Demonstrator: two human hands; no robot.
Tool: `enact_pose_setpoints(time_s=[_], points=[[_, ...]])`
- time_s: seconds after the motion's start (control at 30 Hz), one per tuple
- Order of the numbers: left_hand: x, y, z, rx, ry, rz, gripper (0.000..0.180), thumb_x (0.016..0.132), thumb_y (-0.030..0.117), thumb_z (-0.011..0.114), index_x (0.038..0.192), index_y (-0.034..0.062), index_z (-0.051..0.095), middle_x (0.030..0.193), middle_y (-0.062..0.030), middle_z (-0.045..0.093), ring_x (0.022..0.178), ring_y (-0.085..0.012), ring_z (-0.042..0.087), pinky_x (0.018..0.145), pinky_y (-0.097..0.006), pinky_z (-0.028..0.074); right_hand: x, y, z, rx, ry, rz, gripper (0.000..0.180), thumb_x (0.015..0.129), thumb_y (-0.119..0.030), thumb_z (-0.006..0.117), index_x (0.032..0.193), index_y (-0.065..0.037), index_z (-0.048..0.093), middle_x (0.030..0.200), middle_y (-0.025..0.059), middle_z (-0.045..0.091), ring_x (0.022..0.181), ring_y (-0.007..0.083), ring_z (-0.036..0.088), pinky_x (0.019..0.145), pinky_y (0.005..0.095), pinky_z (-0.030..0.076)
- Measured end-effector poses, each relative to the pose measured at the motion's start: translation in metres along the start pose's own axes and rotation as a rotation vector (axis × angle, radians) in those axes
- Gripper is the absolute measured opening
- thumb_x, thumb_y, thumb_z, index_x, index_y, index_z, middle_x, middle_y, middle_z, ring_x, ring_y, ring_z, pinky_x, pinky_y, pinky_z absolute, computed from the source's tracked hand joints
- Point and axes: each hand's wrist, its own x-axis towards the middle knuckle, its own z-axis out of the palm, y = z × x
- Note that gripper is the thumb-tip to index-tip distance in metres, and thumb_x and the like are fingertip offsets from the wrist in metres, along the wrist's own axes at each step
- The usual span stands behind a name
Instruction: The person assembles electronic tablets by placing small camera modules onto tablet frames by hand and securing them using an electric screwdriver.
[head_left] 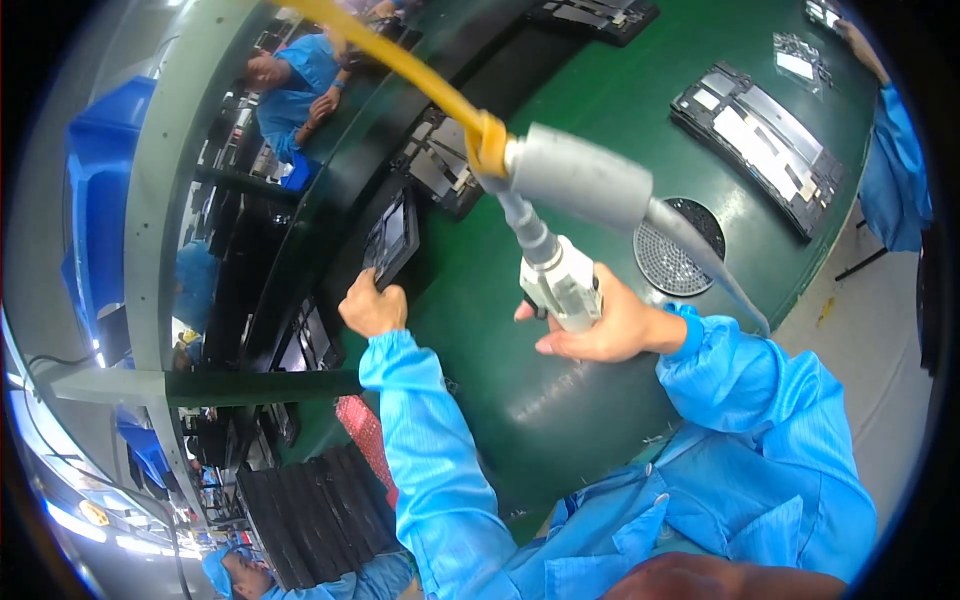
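Head view, green worktable (520,400), round mesh vent (672,262), busy assembly hall

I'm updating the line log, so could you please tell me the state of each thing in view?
Left hand: gripping the edge of the dark panel.
Dark panel: tilted up on the green table.
Right hand: closed around the white tool.
White tool: held above the table, yellow hose attached.

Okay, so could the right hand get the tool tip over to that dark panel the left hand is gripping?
Probably yes. The right hand holds the hose-fed power tool just beside the dark panel that the left hand grips, with only bare green table between them.
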Motion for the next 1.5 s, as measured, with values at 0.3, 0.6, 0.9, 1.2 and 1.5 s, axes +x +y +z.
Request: enact_pose_setpoints(time_s=[0.3, 0.6, 0.9, 1.2, 1.5], points=[[-0.121, 0.096, -0.128, -0.27, 0.058, 0.077, 0.033, 0.063, -0.005, 0.053, 0.093, -0.0007, 0.065, 0.093, -0.0154, 0.065, 0.089, -0.0307, 0.062, 0.081, -0.038, 0.045, 0.004, -0.056, -0.049, -0.233, 0.3, -0.176, 0.031, 0.071, -0.007, 0.072, 0.096, 0.001, 0.056, 0.061, 0.0025, 0.056, 0.046, 0.0089, 0.053, 0.041, 0.0221, 0.042], [-0.167, 0.177, -0.15, -0.665, -0.54, 0.133, 0.059, 0.062, 0.019, 0.078, 0.112, 0.0007, 0.055, 0.119, -0.014, 0.055, 0.118, -0.033, 0.045, 0.099, -0.054, 0.02, -0.005, -0.037, -0.099, -0.284, 0.419, -0.213, 0.025, 0.072, -0.003, 0.069, 0.093, 0.003, 0.057, 0.06, 0.0019, 0.054, 0.045, 0.0081, 0.052, 0.041, 0.0208, 0.042], [-0.152, 0.17, -0.129, -1.005, -0.348, 0.16, 0.038, 0.074, -0.004, 0.062, 0.111, 0.0004, 0.055, 0.095, -0.0151, 0.064, 0.09, -0.0306, 0.062, 0.095, -0.055, 0.029, -0.008, -0.028, -0.104, -0.384, 0.419, -0.147, 0.022, 0.071, -0.003, 0.066, 0.091, 0.004, 0.059, 0.054, 0.0011, 0.054, 0.044, 0.0073, 0.051, 0.041, 0.0214, 0.04], [-0.141, 0.146, -0.138, -1.013, -0.233, -0.499, 0.011, 0.077, -0.003, 0.062, 0.088, -0.0045, 0.063, 0.087, -0.0156, 0.065, 0.084, -0.0186, 0.062, 0.072, -0.026, 0.046, -0.005, -0.022, -0.098, -0.395, 0.436, -0.19, 0.024, 0.07, -0.005, 0.069, 0.092, 0.0, 0.06, 0.068, 0.0025, 0.059, 0.047, 0.0083, 0.052, 0.043, 0.0217, 0.042], [-0.15, 0.139, -0.14, -1.332, -0.654, -0.962, 0.013, 0.08, 0.003, 0.064, 0.087, -0.0075, 0.061, 0.074, -0.009, 0.064, 0.063, -0.0132, 0.062, 0.052, -0.018, 0.046, -0.01, -0.03, -0.043, -0.453, 0.296, -0.229, 0.034, 0.079, -0.007, 0.06, 0.109, 0.007, 0.05, 0.058, 0.0042, 0.051, 0.05, 0.0105, 0.05, 0.048, 0.0238, 0.041]])
